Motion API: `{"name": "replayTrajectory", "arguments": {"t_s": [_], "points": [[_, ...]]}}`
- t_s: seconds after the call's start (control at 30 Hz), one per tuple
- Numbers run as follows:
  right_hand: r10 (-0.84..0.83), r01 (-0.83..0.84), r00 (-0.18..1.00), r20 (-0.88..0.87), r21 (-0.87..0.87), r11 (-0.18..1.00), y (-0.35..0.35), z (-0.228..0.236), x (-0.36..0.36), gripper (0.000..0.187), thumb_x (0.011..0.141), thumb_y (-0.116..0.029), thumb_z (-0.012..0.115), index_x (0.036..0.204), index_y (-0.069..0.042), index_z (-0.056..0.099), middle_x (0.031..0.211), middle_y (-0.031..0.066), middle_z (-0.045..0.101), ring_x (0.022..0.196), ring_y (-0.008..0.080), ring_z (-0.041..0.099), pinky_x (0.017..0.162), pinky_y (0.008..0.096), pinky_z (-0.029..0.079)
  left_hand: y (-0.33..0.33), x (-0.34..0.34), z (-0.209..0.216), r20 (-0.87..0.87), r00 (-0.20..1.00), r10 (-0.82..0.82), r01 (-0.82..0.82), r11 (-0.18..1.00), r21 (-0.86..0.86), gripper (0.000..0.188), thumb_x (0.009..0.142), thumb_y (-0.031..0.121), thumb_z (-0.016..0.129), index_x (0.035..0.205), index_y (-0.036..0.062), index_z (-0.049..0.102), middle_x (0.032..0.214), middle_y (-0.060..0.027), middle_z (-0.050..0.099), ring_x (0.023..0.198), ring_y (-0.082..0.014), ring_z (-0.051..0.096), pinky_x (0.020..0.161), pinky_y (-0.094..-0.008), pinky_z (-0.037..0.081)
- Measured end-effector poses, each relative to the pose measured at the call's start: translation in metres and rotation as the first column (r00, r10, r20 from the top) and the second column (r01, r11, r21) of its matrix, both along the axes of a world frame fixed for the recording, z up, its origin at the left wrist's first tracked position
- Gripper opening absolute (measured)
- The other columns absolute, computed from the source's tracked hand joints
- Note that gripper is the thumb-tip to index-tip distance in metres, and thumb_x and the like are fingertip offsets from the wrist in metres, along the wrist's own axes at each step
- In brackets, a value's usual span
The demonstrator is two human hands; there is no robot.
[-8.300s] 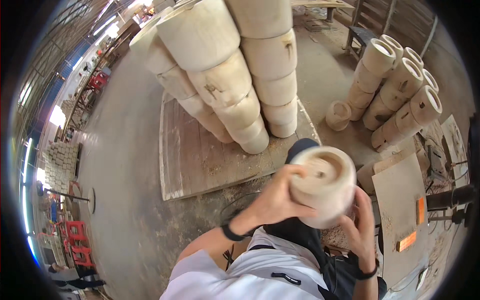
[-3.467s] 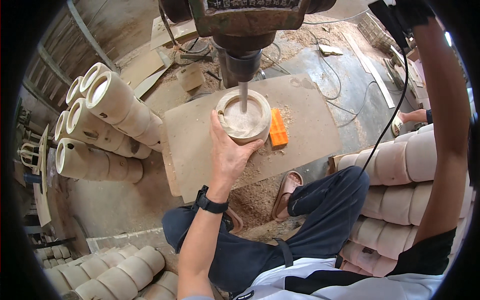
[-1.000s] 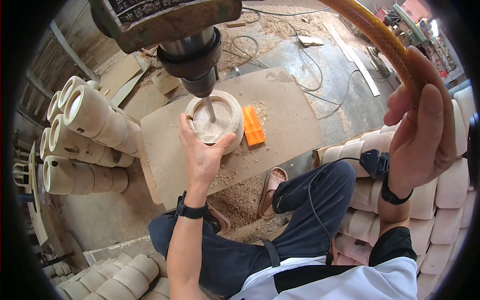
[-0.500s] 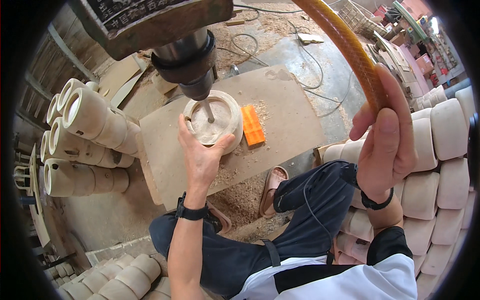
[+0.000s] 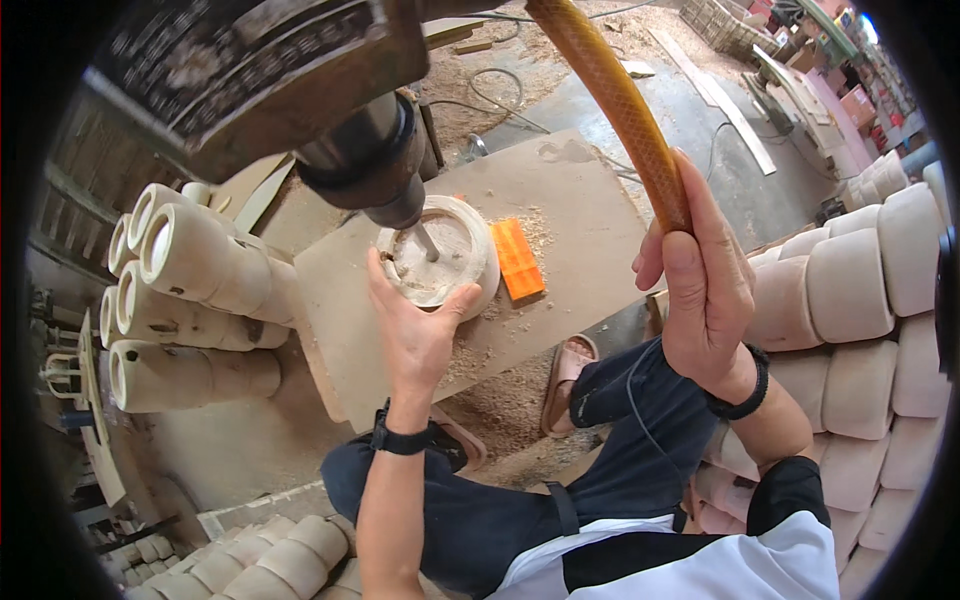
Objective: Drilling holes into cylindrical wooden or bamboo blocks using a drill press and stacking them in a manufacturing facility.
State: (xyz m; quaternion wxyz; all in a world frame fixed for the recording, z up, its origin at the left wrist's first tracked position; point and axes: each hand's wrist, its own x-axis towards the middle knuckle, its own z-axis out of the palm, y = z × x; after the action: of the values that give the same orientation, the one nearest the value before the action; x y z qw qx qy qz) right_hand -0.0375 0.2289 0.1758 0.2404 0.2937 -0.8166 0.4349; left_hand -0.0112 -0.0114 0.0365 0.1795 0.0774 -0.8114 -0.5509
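Observation:
My left hand (image 5: 415, 335) is wrapped round the near side of a round, hollowed wooden piece (image 5: 490, 268), thumb on its right and fingers on its left. The piece lies on a flat board (image 5: 585, 225) beneath a drill press (image 5: 270, 75). From the chuck (image 5: 395, 200) a slim drill bit (image 5: 428, 243) reaches down into the hollow; whether it touches the bottom I cannot tell. My right hand (image 5: 705, 285) grips the lower end of a lever covered in amber hose (image 5: 615, 110), raised at the right. An orange block (image 5: 518, 262) lies just right of the wooden piece.
Shavings (image 5: 480, 365) lie on the board and floor. Hollow wooden cylinders (image 5: 200, 260) are stacked at the left. More rounded wooden pieces (image 5: 855, 300) form a tall stack close by my right arm, and others (image 5: 285, 560) lie at the lower left. A cable (image 5: 500, 90) trails across the floor.
My right hand and the hose-covered lever have swung left. The whole view has shifted a little. My left hand keeps its hold on the wooden piece under the bit.

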Motion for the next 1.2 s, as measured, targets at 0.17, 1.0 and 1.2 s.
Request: {"name": "replayTrajectory", "arguments": {"t_s": [0.17, 1.0, 1.2], "points": [[0.034, -0.034, 0.999, -0.025, -0.019, 0.999, -0.004, -0.014, -0.012, 0.044, 0.104, -0.013, 0.043, 0.141, 0.010, 0.039, 0.082, 0.0074, 0.058, 0.062, 0.0083, 0.054, 0.056, 0.0224, 0.045, -0.003, 0.003, -0.001, 0.041, 0.999, 0.002, -0.001, 1.000, -0.010, 0.112, 0.073, 0.025, 0.086, 0.150, -0.0012, 0.010, 0.143, -0.0243, 0.029, 0.134, -0.0361, 0.035, 0.113, -0.0442, 0.029], [-0.025, -0.011, 0.989, 0.143, 0.243, 0.970, -0.021, -0.047, -0.140, 0.023, 0.097, -0.025, 0.059, 0.098, -0.001, 0.058, 0.064, 0.0153, 0.060, 0.058, 0.0279, 0.063, 0.054, 0.0408, 0.047, 0.004, 0.001, 0.014, 0.127, 0.987, 0.098, -0.084, 0.990, -0.111, 0.114, 0.070, 0.027, 0.087, 0.149, -0.0036, 0.011, 0.142, -0.0270, 0.031, 0.132, -0.0402, 0.036, 0.111, -0.0452, 0.031], [-0.105, 0.032, 0.935, 0.338, 0.214, 0.976, -0.056, -0.022, -0.182, 0.025, 0.099, -0.025, 0.057, 0.096, 0.000, 0.061, 0.068, 0.0058, 0.061, 0.057, 0.0144, 0.062, 0.051, 0.0321, 0.050, 0.000, 0.005, 0.013, 0.029, 0.998, 0.058, -0.055, 0.994, -0.092, 0.108, 0.073, 0.027, 0.085, 0.148, -0.0044, 0.014, 0.140, -0.0260, 0.035, 0.131, -0.0375, 0.037, 0.111, -0.0446, 0.030]]}}
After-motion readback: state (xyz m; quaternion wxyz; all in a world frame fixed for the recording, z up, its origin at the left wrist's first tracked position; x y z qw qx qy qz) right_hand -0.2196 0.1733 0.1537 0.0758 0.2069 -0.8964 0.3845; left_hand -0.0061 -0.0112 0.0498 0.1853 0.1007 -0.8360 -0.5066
